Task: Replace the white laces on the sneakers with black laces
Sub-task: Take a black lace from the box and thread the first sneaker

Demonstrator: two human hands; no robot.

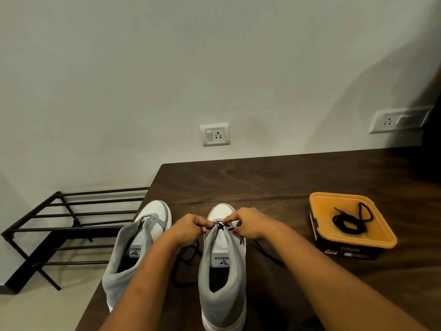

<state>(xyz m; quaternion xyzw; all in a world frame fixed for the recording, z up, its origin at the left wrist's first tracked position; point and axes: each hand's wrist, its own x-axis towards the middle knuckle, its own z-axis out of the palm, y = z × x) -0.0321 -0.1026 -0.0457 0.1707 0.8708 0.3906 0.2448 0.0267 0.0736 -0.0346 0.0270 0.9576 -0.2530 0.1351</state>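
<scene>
Black cord lace [222,226] crossed at lowest eyelets of grey-white high-top sneaker [223,297] on dark wooden table [262,182]. Strands pinched, one each, by left hand [191,226], right hand [248,223]. Probably limp, light; best gripped near tips.

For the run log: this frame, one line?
step: lacing sneaker | left grip: pinching black lace | right grip: pinching same lace | spare lace: coiled on orange lid

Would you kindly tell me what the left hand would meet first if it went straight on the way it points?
Probably the right hand: the left hand points across the grey-and-white high-top sneaker being laced toward it, with only the black lace crossing between them. Depth is unclear.
</scene>
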